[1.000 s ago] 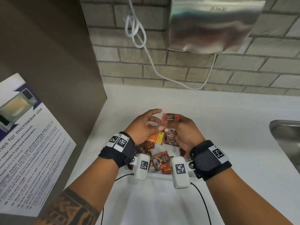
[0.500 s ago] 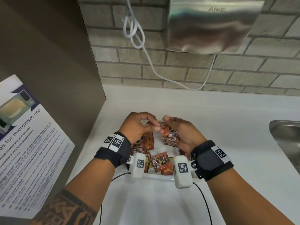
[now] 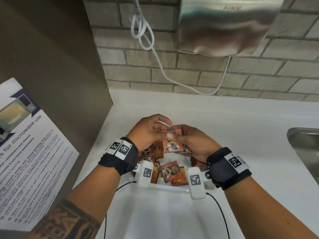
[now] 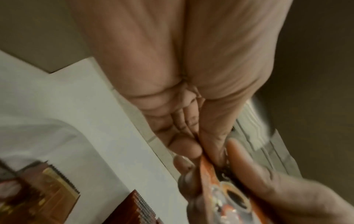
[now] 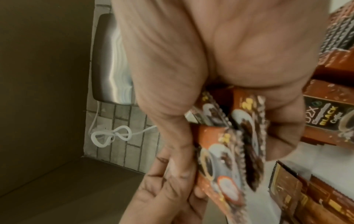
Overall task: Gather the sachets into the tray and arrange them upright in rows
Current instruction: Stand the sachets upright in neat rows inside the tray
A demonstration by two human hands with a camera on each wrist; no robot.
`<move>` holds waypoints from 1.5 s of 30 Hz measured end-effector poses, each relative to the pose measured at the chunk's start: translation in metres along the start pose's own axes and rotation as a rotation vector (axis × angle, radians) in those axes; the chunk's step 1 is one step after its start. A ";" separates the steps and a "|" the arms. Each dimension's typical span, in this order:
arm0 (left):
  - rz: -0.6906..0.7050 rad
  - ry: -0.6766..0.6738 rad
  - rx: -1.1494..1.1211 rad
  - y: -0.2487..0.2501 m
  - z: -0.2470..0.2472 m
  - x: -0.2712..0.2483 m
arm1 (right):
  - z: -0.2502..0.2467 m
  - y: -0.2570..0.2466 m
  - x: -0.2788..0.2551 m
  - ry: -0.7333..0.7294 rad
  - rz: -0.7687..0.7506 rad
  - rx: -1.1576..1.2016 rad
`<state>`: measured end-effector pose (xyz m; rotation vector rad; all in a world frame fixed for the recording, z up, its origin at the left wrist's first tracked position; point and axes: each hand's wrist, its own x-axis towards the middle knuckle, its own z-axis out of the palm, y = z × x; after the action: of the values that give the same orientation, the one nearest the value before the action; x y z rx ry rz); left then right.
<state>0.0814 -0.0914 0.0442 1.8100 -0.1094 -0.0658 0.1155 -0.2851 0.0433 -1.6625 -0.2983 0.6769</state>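
While both hands meet above the white tray (image 3: 162, 188), the head view shows the work only partly done. The right hand (image 3: 193, 144) clasps a small stack of sachets (image 3: 174, 147), fingers curled round it. The left hand (image 3: 148, 131) pinches the top of that stack with thumb and fingertips. Loose sachets (image 3: 170, 171) lie flat and at odd angles on the tray floor; no upright row is visible. No sachet shows on the counter (image 3: 224, 128) outside the tray, so gathering appears complete, as far as can be seen.

From the left wrist, the left hand's fingers (image 4: 184, 148) close on the edge of an orange sachet (image 4: 210, 171); the view is blurred.

From the right wrist, several sachets are fanned on edge inside the right hand's curled grip, with more packets (image 5: 325, 116) lying flat beyond. Judgement: collating is under way; standing the stack in the tray and sorting the flat ones remain.
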 end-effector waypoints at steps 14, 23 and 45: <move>0.226 -0.209 0.392 0.022 0.022 0.001 | 0.008 -0.015 -0.003 -0.042 0.120 0.516; 0.245 -0.190 0.545 0.017 0.020 0.006 | 0.007 -0.005 -0.006 0.062 0.119 0.436; -0.271 -0.828 1.423 -0.016 0.113 0.025 | -0.025 -0.017 -0.040 0.333 0.074 0.211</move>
<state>0.0956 -0.1994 0.0020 3.0721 -0.6117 -1.1860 0.1012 -0.3236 0.0720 -1.5569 0.0717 0.4579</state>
